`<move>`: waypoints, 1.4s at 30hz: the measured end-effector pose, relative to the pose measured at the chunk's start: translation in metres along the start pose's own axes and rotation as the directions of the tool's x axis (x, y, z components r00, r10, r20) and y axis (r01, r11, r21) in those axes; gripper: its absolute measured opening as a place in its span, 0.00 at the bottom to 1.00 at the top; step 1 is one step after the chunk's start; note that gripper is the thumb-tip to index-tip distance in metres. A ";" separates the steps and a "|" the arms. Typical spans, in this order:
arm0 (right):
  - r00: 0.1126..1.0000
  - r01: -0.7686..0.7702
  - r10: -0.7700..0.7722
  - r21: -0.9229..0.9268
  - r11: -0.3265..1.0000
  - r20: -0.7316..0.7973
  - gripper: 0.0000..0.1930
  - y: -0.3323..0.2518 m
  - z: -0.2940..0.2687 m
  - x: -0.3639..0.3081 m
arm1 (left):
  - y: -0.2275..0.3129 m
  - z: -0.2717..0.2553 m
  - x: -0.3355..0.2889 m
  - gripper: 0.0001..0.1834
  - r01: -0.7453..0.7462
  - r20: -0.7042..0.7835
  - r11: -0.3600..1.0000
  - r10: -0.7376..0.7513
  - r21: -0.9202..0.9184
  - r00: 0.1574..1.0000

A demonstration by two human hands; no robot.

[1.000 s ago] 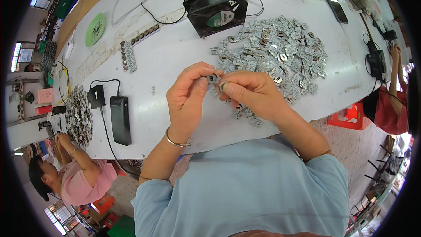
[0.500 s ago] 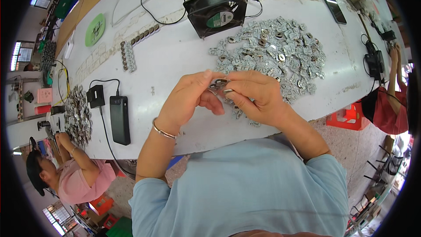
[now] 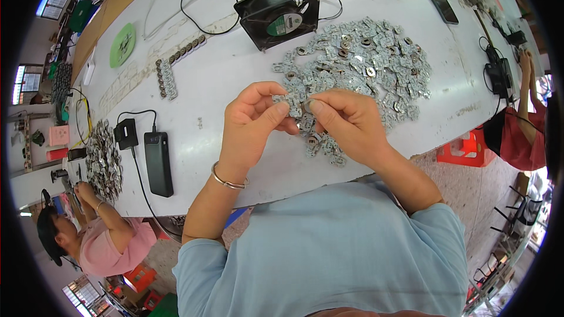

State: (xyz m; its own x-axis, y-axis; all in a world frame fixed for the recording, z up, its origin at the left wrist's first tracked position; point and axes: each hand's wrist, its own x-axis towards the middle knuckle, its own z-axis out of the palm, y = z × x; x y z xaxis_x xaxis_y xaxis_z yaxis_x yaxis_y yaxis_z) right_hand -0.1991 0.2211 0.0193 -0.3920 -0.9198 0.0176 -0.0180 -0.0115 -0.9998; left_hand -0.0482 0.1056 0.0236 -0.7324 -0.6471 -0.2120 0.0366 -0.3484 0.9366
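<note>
In front of my chest, over the near side of the white table [image 3: 194, 158], both hands meet at fingertip height. My left hand [image 3: 252, 118], with a bangle at its wrist, pinches a small silver metal bracket [image 3: 288, 103] between thumb and fingers. My right hand [image 3: 346, 118] pinches a small round metal piece [image 3: 307, 105] between thumb and forefinger, close beside the bracket. Whether the two touch I cannot tell. Just beyond the right hand spreads a loose pile of similar metal brackets [image 3: 388, 64], a few with dark oval pieces on them.
A black fan [image 3: 279, 14] stands behind the pile. Left of it lie lined-up parts [image 3: 167, 79], a green dish [image 3: 123, 45] and a black power bank [image 3: 158, 164] with cables. A phone [image 3: 437, 0] rests far right. Co-workers sit at left [image 3: 108, 235] and right [image 3: 523, 135].
My left hand has turned, so the bracket now shows its flat face with the thumb across it. The right thumb and forefinger have shifted around the round piece. The view has moved slightly.
</note>
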 end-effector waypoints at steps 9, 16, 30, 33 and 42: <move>0.998 -0.053 0.055 0.049 0.997 -0.039 0.09 0.002 0.005 0.002 | -0.004 0.003 -0.007 0.10 -0.151 -0.018 0.976 0.156 0.156 0.988; 0.995 -0.098 0.100 0.129 0.987 -0.007 0.09 0.006 0.007 0.000 | -0.005 0.000 0.003 0.07 -0.039 -0.082 0.945 0.013 -0.324 0.997; 0.890 0.457 -0.431 -0.289 0.841 0.150 0.04 -0.002 0.007 0.023 | -0.011 0.013 0.001 0.13 -0.081 -0.005 0.993 0.081 0.085 0.997; 0.904 0.425 -0.414 -0.301 0.854 0.104 0.05 -0.012 0.004 0.022 | -0.008 0.008 -0.001 0.11 -0.140 0.027 0.937 0.139 0.320 0.990; 0.997 -0.005 0.010 0.066 0.998 -0.082 0.09 0.008 0.001 0.006 | -0.007 0.016 0.001 0.07 -0.102 -0.124 0.963 0.072 -0.250 0.990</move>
State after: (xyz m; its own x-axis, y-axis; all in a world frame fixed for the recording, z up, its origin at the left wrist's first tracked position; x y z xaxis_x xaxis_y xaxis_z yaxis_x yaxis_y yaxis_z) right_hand -0.2003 0.2149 0.0116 -0.4661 -0.8847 0.0081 0.0444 -0.0326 -0.9985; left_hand -0.0602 0.1176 0.0216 -0.6378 -0.7496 -0.1766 0.2794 -0.4390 0.8540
